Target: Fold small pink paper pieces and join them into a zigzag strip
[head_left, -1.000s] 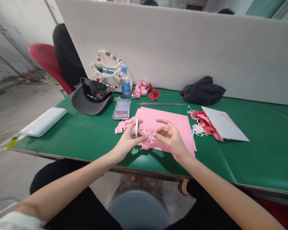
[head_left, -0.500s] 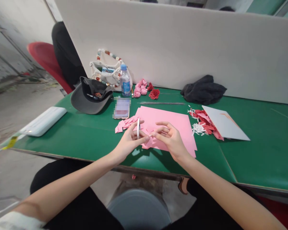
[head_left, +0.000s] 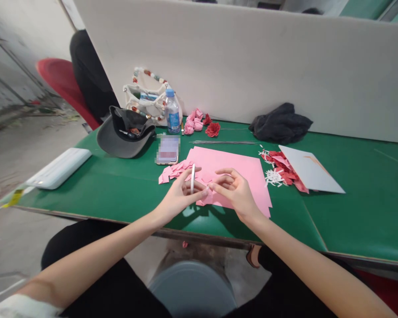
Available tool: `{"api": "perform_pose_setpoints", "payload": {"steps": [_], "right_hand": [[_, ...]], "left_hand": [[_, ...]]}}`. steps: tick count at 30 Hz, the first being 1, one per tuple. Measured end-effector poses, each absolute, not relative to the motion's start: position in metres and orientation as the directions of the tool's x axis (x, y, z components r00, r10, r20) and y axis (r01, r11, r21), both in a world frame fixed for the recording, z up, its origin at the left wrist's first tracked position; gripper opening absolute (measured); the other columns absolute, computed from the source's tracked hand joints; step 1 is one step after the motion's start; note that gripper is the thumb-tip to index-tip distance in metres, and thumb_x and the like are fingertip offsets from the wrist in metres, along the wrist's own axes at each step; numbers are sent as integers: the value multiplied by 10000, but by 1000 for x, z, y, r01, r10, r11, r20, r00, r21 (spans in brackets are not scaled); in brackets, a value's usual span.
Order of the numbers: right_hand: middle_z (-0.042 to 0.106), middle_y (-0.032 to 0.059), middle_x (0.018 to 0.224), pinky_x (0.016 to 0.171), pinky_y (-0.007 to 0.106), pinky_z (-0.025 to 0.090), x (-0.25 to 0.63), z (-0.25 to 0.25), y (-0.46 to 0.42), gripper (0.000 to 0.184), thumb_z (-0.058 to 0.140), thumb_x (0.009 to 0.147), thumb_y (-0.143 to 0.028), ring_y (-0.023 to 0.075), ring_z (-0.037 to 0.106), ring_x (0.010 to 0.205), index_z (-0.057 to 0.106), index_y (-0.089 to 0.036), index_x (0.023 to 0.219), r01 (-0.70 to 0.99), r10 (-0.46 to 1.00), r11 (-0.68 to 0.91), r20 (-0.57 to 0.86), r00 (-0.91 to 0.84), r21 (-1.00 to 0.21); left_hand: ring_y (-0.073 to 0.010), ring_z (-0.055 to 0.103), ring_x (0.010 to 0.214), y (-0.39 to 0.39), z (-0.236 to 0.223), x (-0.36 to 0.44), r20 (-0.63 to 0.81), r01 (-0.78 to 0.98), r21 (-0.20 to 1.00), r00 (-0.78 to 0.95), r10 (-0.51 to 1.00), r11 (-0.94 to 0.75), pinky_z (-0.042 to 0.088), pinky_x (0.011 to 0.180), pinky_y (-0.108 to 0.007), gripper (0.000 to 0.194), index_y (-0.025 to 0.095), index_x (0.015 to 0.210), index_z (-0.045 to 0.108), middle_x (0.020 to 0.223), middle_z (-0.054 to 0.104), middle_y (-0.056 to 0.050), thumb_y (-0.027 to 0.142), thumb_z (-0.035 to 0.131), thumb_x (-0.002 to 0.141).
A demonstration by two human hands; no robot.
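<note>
My left hand (head_left: 182, 193) has a thin white ring, which looks like a roll of tape (head_left: 193, 179), hooked over its fingers. Its thumb and a fingertip press together close to the tips of my right hand (head_left: 234, 191). That right hand is closed in a pinch, and what lies between its fingertips is too small to make out. Both hands hover over the front part of some pink paper sheets (head_left: 228, 163). Under the fingertips shows a smaller pink paper piece (head_left: 202, 202), partly hidden. Cut pink pieces (head_left: 172, 170) lie left of the sheets.
Behind stand a phone (head_left: 167, 149), a water bottle (head_left: 173, 112), a grey cap (head_left: 126, 132) and pink and red paper flowers (head_left: 213, 129). Thin wires (head_left: 223, 142) lie behind the sheets. To the right are paper scraps (head_left: 278, 170), a white card (head_left: 311, 170) and black cloth (head_left: 280, 123).
The white ring on my left hand has turned slightly and shifted a little right. My fingertips stay together at nearly the same place.
</note>
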State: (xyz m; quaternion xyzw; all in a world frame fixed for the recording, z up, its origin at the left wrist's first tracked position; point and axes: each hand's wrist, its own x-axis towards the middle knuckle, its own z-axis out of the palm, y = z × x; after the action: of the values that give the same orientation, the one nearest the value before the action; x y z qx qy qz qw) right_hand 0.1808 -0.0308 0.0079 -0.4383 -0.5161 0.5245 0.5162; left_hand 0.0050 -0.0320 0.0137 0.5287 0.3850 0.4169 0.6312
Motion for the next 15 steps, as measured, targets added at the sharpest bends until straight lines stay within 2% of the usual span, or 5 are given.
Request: {"api": "perform_pose_setpoints", "payload": {"steps": [4,10,15], "right_hand": [[635,-15,726,723,304,532,180,6,-32,383,756,674,-282,144,637,721,544,-193,979,-72,990,97,104,-96,-993],[640,-5,733,747,302,534,178,7,-35,341,741,699,-260,143,643,742,543,-187,966,-31,985,152,154,-83,-988],[643,8,786,753,299,532,175,6,-36,260,737,705,-233,147,661,763,538,-187,866,6,978,194,193,-80,-981]], "left_hand": [[-157,643,788,-33,14,5,-48,-98,991,363,931,90,502,734,-284,658,202,1290,407,852,657,-23,295,732,726],[-155,642,796,-32,13,5,-42,-100,991,363,931,83,494,747,-281,587,189,1262,429,838,647,-17,295,703,754],[-140,620,707,-31,8,4,-4,-86,996,357,934,37,484,675,-259,565,170,1250,428,733,617,6,256,701,762]]}}
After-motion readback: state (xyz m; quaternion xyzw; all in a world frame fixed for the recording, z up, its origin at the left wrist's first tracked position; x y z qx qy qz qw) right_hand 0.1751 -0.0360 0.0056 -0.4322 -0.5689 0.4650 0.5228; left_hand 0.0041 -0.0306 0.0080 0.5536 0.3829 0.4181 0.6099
